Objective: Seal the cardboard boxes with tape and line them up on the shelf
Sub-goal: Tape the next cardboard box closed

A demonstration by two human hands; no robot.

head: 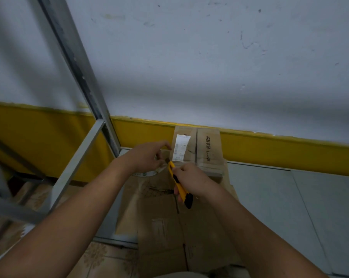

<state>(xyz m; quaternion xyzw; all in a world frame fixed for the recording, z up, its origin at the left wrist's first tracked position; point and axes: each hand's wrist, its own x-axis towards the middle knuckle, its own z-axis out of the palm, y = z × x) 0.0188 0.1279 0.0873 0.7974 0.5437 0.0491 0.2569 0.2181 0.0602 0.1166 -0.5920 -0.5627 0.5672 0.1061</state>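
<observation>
Both hands are working over the cardboard box (159, 217) on the shelf (270, 197): the left hand (149, 155) is pinching what seems tape (147, 173), needing tautness, while the right hand (191, 179), fingers clamping the knife (179, 185), is best cutting away from skin.

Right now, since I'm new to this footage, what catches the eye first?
The yellow utility knife gripped in the right hand, mid-frame, its tip beside the left hand holding a tape roll. Beneath them lies a cardboard box; a labelled smaller box stands behind it, against the yellow wall band.

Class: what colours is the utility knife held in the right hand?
Knife: yellow with black parts; head view.
</observation>
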